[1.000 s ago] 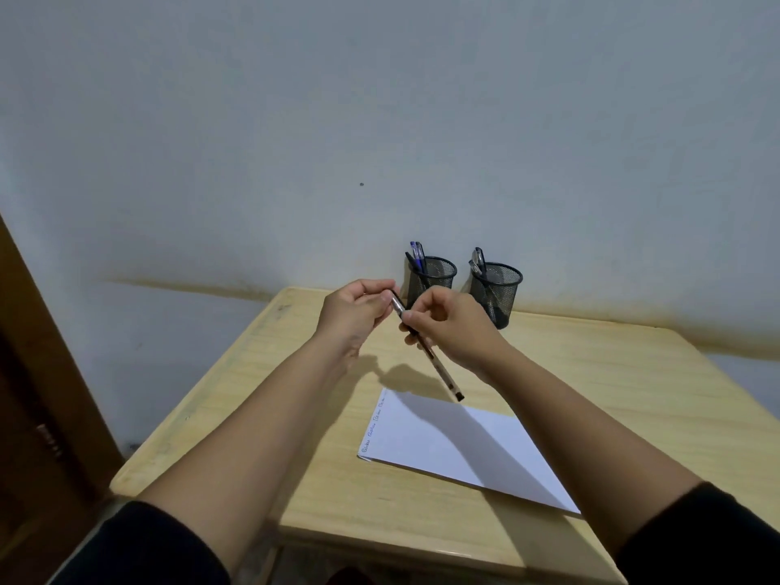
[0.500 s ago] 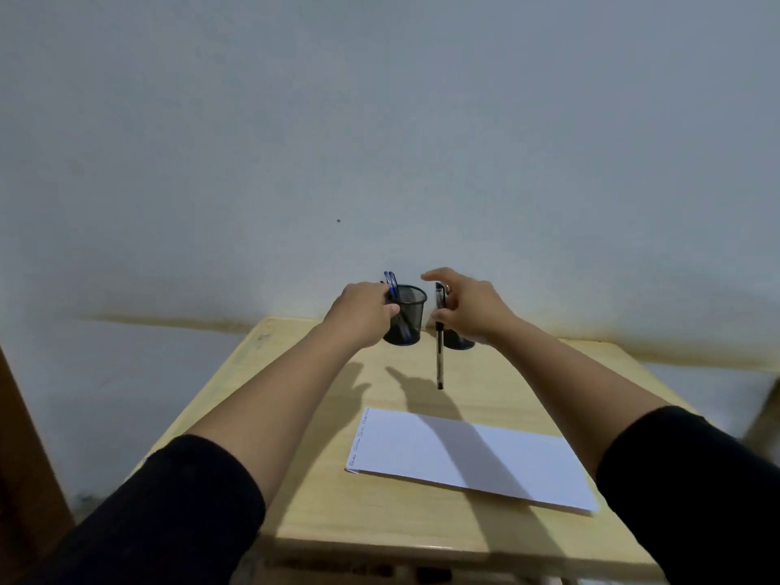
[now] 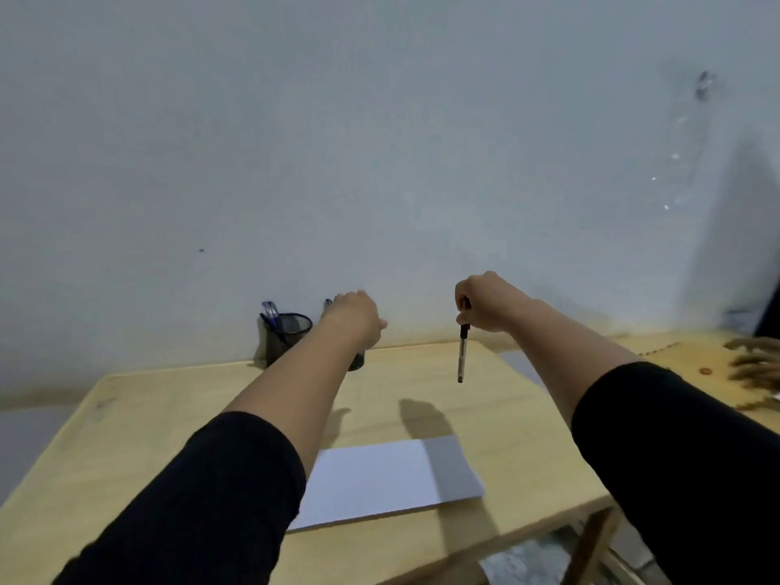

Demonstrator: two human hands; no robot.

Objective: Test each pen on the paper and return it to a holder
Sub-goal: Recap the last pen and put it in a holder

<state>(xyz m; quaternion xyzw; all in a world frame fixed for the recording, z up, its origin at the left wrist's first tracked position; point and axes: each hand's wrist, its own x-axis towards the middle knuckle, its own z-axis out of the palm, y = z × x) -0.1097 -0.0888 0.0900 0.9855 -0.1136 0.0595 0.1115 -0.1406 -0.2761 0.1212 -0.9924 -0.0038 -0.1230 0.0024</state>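
Observation:
My right hand (image 3: pixel 485 306) is shut on the top of a black pen (image 3: pixel 463 352), which hangs straight down above the wooden table (image 3: pixel 126 437), well right of both holders. My left hand (image 3: pixel 354 318) covers the right mesh holder (image 3: pixel 358 361); only the holder's base and one pen top (image 3: pixel 328 304) show. The fingers are hidden, so I cannot tell what they hold. The left mesh holder (image 3: pixel 287 335) stands by the wall with blue pens (image 3: pixel 270 312) in it. The white paper (image 3: pixel 380 479) lies flat near the front edge, partly under my left sleeve.
The table's back edge meets a grey wall. A second wooden surface (image 3: pixel 675 352) adjoins at the right, with another person's blurred hand (image 3: pixel 751 361) on it. The table's right front corner and a leg (image 3: pixel 591 542) show at lower right.
My right hand has carried the pen to the right, away from the holders. My left hand has shifted from the left holder to the right one. The view has swung right.

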